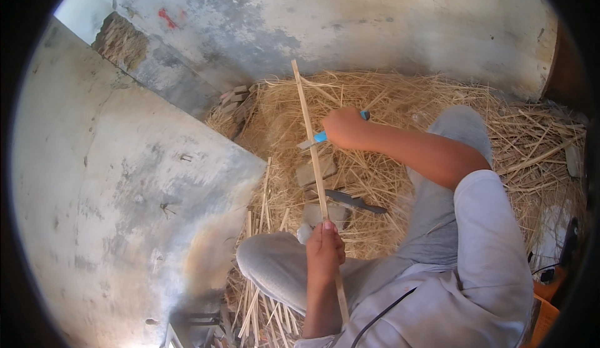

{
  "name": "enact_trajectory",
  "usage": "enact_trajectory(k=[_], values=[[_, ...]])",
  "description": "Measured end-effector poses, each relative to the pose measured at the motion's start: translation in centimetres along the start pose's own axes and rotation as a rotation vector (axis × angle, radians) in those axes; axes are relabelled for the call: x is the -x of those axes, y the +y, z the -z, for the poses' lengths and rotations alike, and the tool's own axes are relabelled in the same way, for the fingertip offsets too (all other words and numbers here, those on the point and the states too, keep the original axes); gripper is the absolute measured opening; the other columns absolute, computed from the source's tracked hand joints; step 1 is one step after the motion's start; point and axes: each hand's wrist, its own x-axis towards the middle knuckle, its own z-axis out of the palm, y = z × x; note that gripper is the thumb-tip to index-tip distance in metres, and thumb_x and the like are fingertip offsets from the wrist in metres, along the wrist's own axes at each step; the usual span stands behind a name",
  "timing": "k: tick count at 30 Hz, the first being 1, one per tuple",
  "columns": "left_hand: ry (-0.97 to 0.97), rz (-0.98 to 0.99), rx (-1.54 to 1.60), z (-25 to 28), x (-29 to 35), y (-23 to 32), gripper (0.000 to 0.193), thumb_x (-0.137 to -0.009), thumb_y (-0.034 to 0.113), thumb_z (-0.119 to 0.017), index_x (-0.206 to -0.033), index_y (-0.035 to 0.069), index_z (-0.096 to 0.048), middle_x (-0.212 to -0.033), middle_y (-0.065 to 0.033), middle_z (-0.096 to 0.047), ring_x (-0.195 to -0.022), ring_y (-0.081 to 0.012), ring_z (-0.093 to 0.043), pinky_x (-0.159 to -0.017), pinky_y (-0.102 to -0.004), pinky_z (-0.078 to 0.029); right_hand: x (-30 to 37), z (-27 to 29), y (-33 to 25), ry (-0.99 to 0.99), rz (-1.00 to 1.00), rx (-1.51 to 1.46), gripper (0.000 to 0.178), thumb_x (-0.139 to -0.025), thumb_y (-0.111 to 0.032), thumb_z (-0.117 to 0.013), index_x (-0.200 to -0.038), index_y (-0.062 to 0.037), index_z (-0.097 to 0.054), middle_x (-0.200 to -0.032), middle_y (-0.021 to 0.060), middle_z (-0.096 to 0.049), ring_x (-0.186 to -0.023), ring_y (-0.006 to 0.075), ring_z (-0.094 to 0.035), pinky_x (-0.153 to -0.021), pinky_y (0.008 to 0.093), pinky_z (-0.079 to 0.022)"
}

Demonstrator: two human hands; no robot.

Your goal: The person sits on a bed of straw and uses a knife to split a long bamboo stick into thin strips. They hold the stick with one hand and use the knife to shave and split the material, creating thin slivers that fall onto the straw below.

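Note:
A long, thin pale strip of wood or bamboo (pixel 305 105) runs slanting up and away from my lap. My left hand (pixel 324 249) is wrapped round its lower part, near my knee. Farther up, my right hand (pixel 344 127) grips a knife (pixel 320 136) with a blue and black handle. The short blade lies across the strip and appears to touch it. A second, dark blade-like tool (pixel 356 201) rests on the ground just right of the strip, beside a grey block (pixel 315 170).
Loose straw-coloured shavings (pixel 387 166) cover the floor around my crossed legs. Cut strips (pixel 262 313) lie at lower left. Worn plastered walls (pixel 137 179) close in left and ahead, with broken bricks (pixel 234 101) at their corner. An orange object (pixel 545 317) stands at lower right.

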Motion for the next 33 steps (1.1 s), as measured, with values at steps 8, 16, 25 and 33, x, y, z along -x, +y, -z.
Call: enact_trajectory(k=[8,16,25,33], values=[[-0.112,-0.079,-0.211,-1.8,1.6,-2.8,0.029,-0.107,0.035,-0.047,-0.090,0.012,-0.051,-0.062,0.0084,-0.035,-0.047,-0.0019,-0.029,-0.040,-0.0204,-0.022,-4.6,2.0,12.9,0.133,-0.572,-0.302,0.018,-0.087,-0.016,-0.067,-0.092,-0.0003,-0.072,-0.080,0.0132,-0.069,-0.068,0.0230,-0.068,-0.058,0.0406,-0.055],[-0.062,0.014,-0.009,0.1,0.6,-1.2,0.030,-0.107,0.034,-0.047,-0.091,0.010,-0.051,-0.060,0.0085,-0.034,-0.046,-0.0016,-0.029,-0.040,-0.0198,-0.022,-0.4,1.2,3.3,-0.058,-0.201,-0.072,0.015,-0.082,-0.014,-0.069,-0.088,-0.0018,-0.074,-0.079,0.0119,-0.069,-0.067,0.0243,-0.068,-0.053,0.0414,-0.055],[0.029,-0.111,-0.205,0.5,0.3,-2.4,0.035,-0.107,0.035,-0.047,-0.090,0.005,-0.056,-0.060,0.0044,-0.045,-0.049,-0.0042,-0.041,-0.044,-0.0225,-0.033,1.4,-1.5,0.5,-0.173,-0.043,0.019,0.013,-0.081,-0.016,-0.072,-0.082,-0.0032,-0.073,-0.073,0.0107,-0.067,-0.063,0.0245,-0.066,-0.050,0.0408,-0.053],[0.060,-0.121,-0.368,-0.3,0.8,-1.7,0.035,-0.107,0.033,-0.046,-0.089,0.004,-0.058,-0.062,0.0003,-0.052,-0.053,-0.0068,-0.048,-0.049,-0.0245,-0.039,-1.0,-2.1,3.2,-0.081,-0.073,0.110,0.014,-0.082,-0.017,-0.073,-0.083,-0.0030,-0.072,-0.072,0.0102,-0.066,-0.059,0.0215,-0.063,-0.047,0.0379,-0.048]])
